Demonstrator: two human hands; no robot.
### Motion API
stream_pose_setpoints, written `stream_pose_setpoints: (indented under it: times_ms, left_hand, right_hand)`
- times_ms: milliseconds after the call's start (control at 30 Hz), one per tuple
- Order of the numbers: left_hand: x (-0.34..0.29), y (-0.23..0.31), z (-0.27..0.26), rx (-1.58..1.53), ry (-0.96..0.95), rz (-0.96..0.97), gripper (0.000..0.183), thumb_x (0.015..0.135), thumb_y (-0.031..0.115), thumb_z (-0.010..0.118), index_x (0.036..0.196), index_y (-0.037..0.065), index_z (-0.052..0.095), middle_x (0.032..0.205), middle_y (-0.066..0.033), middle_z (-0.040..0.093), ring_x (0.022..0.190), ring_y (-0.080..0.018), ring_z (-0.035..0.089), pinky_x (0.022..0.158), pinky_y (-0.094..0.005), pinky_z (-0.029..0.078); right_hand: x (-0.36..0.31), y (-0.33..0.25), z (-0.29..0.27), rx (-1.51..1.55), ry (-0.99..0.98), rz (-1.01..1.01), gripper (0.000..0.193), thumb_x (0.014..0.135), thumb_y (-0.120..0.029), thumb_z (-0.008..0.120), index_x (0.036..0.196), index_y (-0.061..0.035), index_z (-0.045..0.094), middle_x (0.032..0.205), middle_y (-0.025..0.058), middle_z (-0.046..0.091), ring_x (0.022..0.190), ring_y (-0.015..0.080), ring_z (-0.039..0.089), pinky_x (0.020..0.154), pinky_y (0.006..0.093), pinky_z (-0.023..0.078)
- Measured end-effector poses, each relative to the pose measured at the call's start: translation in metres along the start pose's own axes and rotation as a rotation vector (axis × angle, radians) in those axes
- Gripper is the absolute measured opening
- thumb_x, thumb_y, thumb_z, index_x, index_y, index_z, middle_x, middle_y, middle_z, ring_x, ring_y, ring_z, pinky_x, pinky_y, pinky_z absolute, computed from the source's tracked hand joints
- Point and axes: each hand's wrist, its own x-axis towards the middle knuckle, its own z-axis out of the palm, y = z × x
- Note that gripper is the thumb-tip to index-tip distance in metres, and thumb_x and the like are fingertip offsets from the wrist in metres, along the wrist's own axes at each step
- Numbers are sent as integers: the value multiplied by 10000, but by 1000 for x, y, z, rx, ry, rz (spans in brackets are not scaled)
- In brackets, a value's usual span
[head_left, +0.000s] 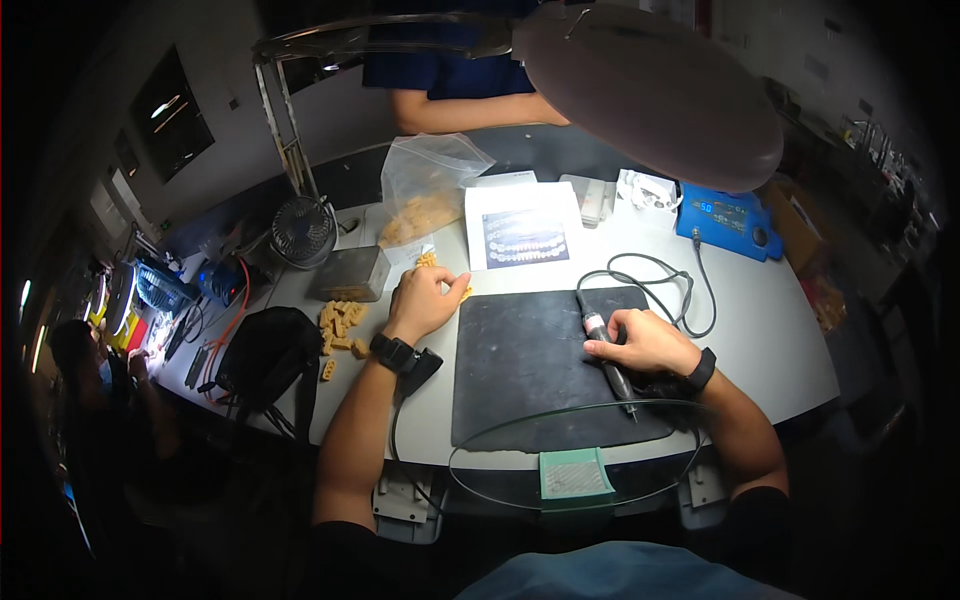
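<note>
Rotary handpiece [608, 360]: slim, dark, corded; right hand [645, 342] grips it over black mat [530, 370].

My right hand [645, 342] grips a slim dark rotary handpiece [610, 368], lying slantwise on the black mat with its tip pointing toward me and its grey cord looping away behind. My left hand [425, 300] rests just off the mat's far left corner, fingers curled over a small tan model piece [466, 291].

Right hand [645, 342] grips rotary handpiece [610, 362] over mat [530, 370].
</note>
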Motion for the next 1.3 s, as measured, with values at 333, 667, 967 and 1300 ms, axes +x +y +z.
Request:
stream_pose_setpoints:
  times_ms: [333, 667, 967, 1300]
  left_hand:
    - [-2, -10, 5, -13, -17, -24, 321, 826, 335, 683, 718, 34, 699, 487, -116, 538, 431, -241, 527, 457, -356, 391]
    - [1, -5, 5, -11, 7, 14, 315, 819, 281, 688, 716, -16, 668, 487, -139, 499, 416, -231, 472, 454, -361, 355]
    - [1, -8, 8, -14, 38, 54, 306, 817, 259, 694, 709, -26, 670, 463, -121, 481, 410, -186, 460, 451, -352, 345]
    - [2, 1, 7, -3, 7, 39, 329, 837, 231, 682, 676, -52, 638, 463, -74, 459, 446, -98, 400, 449, -325, 303]
  right_hand:
    - [-9, -6, -13, -71, -107, 72, 620, 865, -584, 548, 768, 8, 706, 636, 181, 630, 612, 309, 630, 630, 390, 496]
    - [-2, 16, -14, -196, 10, 43, 694, 818, -657, 563, 677, 12, 684, 555, 166, 592, 541, 284, 605, 551, 384, 480]
    - [-4, 13, -15, -47, 201, -43, 607, 828, -575, 597, 707, 15, 671, 635, 195, 620, 630, 336, 631, 617, 416, 495]
    - [1, 22, -14, -11, 290, -100, 449, 839, -444, 638, 712, -14, 657, 652, 155, 633, 651, 302, 635, 617, 384, 487]
